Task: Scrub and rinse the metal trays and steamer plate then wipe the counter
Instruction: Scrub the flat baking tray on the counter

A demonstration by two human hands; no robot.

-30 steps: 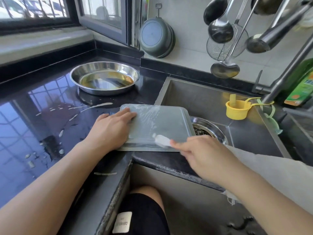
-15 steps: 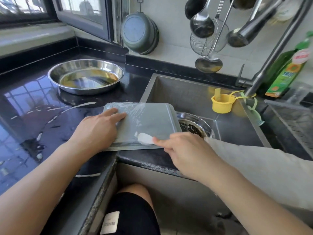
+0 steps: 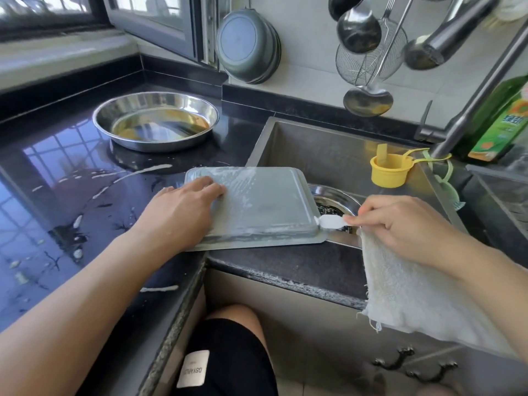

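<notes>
The right hand (image 3: 400,224) slid its pinched brush (image 3: 331,222) to the tray (image 3: 265,204) corner (left hand (image 3: 183,207) still pressing flat).

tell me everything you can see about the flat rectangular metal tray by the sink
The rectangular tray is dull grey metal with rounded corners and a thin flat rim. It seems to lie upside down, roughly level, half on the black counter with its right end jutting over the sink. Streaky white suds cover its top and front edge. The left hand presses flat on its left part; the right hand holds a small white scrubber against its front right corner.
</notes>
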